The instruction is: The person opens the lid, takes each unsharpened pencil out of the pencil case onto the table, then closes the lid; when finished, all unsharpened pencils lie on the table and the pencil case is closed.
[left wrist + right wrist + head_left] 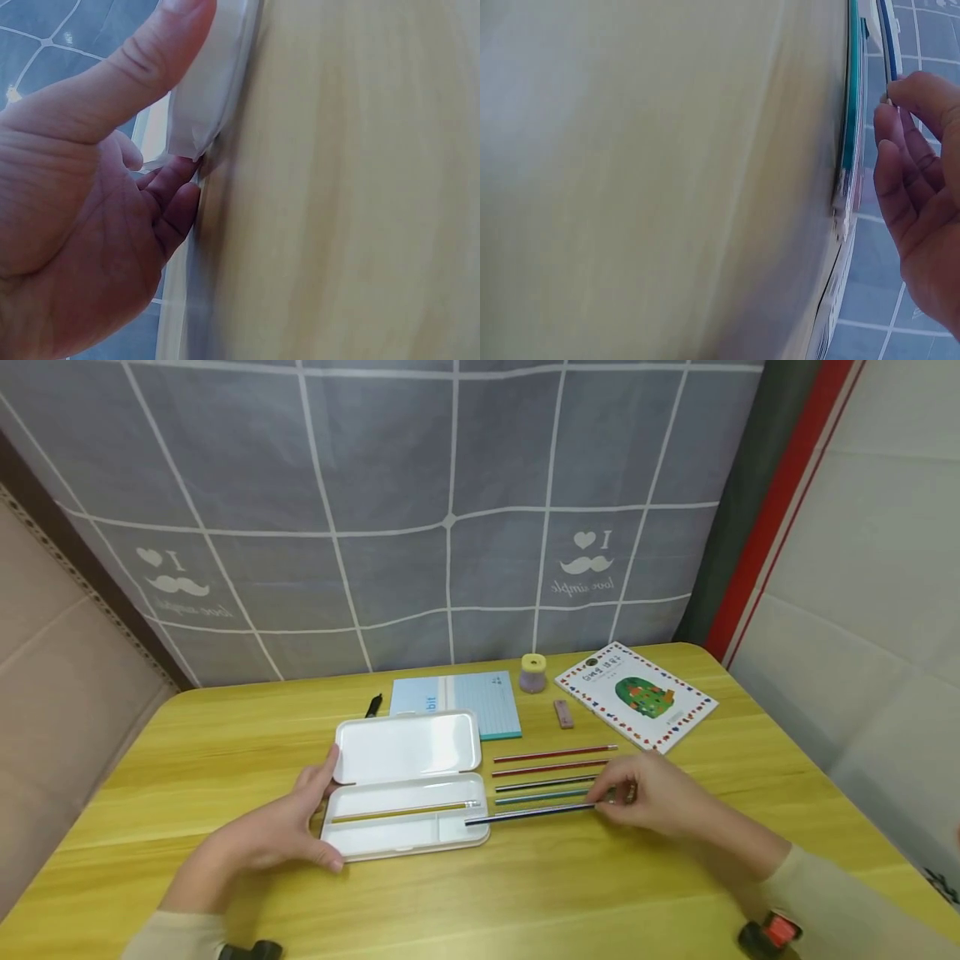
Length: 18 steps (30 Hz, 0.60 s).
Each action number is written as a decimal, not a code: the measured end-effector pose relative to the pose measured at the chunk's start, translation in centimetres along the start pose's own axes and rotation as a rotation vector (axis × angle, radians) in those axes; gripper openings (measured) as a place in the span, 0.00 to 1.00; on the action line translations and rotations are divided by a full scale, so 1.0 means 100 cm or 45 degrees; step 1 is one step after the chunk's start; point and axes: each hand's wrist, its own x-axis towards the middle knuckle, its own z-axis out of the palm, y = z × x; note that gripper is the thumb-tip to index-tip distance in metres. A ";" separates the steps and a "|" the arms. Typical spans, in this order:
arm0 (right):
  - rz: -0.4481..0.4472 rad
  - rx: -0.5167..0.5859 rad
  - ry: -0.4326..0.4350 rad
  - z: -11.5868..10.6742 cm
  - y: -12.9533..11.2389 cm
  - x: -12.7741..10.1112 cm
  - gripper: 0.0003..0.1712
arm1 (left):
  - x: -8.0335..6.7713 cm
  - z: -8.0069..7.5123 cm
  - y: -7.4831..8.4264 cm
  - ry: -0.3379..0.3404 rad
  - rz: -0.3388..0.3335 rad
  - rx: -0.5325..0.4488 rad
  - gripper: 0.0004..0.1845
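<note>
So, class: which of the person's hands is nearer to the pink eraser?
Right. The right hand pinches a dark pencil just in front of the pink eraser; the left hand grips the white pencil case, farther across the table.

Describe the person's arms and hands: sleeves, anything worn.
Both hands are bare: left hand, right hand. Each arm has a pale cream long sleeve ending at the wrist. A black device sits at the left wrist, a black and red-orange one at the right wrist. No rings or gloves visible.
</note>
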 end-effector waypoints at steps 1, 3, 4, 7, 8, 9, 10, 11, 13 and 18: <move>-0.001 -0.001 -0.001 -0.001 0.001 -0.002 0.08 | 0.000 0.000 0.000 -0.001 -0.002 0.007 0.82; -0.006 0.009 -0.004 -0.003 0.003 -0.005 0.08 | 0.000 0.000 0.001 0.000 -0.003 0.019 0.82; -0.007 0.010 -0.007 -0.004 0.004 -0.007 0.08 | 0.000 0.000 0.001 0.003 -0.002 0.029 0.82; -0.010 0.024 -0.013 -0.008 0.008 -0.012 0.08 | -0.001 0.000 0.002 0.011 0.000 0.048 0.82; -0.012 0.020 -0.012 -0.010 0.009 -0.014 0.09 | -0.001 0.000 0.003 0.013 0.000 0.049 0.82; -0.011 0.013 -0.010 -0.011 0.010 -0.016 0.09 | -0.001 0.000 0.003 0.015 0.001 0.050 0.82; -0.007 0.005 -0.008 -0.013 0.011 -0.018 0.09 | -0.001 0.000 0.004 0.016 0.001 0.057 0.82; -0.009 -0.003 -0.004 -0.014 0.013 -0.019 0.09 | -0.001 0.000 0.004 0.016 0.000 0.053 0.82; -0.015 -0.019 0.000 -0.016 0.015 -0.022 0.09 | -0.001 0.000 0.005 0.016 -0.004 0.055 0.82; -0.019 -0.050 -0.013 -0.017 0.018 -0.025 0.09 | 0.000 -0.001 0.004 0.010 -0.010 0.030 0.82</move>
